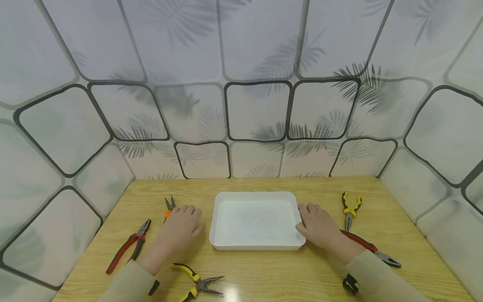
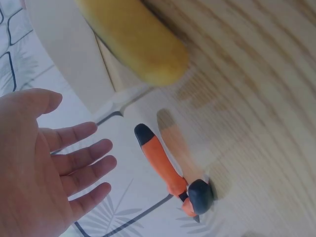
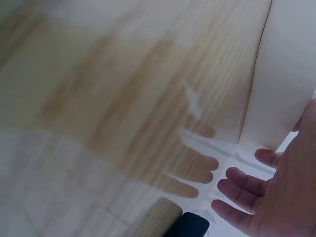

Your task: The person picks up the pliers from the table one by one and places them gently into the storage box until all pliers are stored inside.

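A white rectangular tray lies between my hands. My left hand hovers left of it, fingers loosely extended and holding nothing. Partly covered by this hand in the head view are orange-handled pliers; their orange and black handles show in the left wrist view. My right hand is at the tray's right edge, with its thumb by the rim. In the right wrist view, its relaxed fingers are beside the tray wall; I cannot tell whether they touch it.
Red-and-black pliers lie far left. Yellow-and-black long-nose pliers lie open at the front; another yellow-and-black pair is at the back right. More red-handled pliers sit partly under my right forearm. A patterned covering surrounds the wooden table.
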A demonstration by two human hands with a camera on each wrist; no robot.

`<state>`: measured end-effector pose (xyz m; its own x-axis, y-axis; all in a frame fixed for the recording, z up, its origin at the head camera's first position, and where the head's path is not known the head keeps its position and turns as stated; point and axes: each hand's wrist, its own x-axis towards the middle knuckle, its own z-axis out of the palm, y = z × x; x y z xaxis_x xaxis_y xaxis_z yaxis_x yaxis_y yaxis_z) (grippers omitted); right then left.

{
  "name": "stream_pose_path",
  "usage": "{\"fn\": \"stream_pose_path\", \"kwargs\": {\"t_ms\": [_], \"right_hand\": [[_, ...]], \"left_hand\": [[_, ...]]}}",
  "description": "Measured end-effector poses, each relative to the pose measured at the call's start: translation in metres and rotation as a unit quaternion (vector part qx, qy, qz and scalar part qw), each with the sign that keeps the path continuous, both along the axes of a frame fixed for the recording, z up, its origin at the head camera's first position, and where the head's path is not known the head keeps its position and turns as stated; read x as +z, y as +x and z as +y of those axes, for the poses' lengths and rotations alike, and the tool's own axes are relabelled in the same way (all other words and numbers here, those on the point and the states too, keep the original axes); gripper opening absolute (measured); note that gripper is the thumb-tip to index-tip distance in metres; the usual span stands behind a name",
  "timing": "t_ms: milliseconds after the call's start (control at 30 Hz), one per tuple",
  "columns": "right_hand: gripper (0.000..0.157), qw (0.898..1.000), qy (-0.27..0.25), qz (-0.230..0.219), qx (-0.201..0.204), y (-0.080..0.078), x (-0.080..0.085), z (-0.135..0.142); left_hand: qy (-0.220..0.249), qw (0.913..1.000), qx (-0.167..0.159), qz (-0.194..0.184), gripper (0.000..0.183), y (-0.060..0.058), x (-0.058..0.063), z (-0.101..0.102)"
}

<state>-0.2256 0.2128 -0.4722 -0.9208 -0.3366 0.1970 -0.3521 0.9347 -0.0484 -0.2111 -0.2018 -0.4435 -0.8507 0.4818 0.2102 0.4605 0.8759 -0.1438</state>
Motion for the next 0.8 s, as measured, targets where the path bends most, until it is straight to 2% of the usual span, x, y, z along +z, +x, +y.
{"fn": "stream_pose_path", "kwargs": {"t_ms": [200, 467, 800], "right_hand": [[0.051, 1.0, -0.002, -0.003, 0.0, 0.0, 0.0, 0.001], [0.051, 1.0, -0.002, -0.002, -0.001, -0.001, -0.003, 0.002], [0.051, 1.0, 0.001, 0.001, -0.002, -0.002, -0.004, 0.001]], "left_hand": [[-0.003, 1.0, 0.008, 0.004, 0.03, -0.005, -0.001, -0.008], [0.026, 0.9994, 0.021, 0.011, 0.033, -0.009, -0.002, -0.018], [0.028, 0.9982, 0.049, 0.02, 0.038, -0.014, -0.002, -0.028]]}}
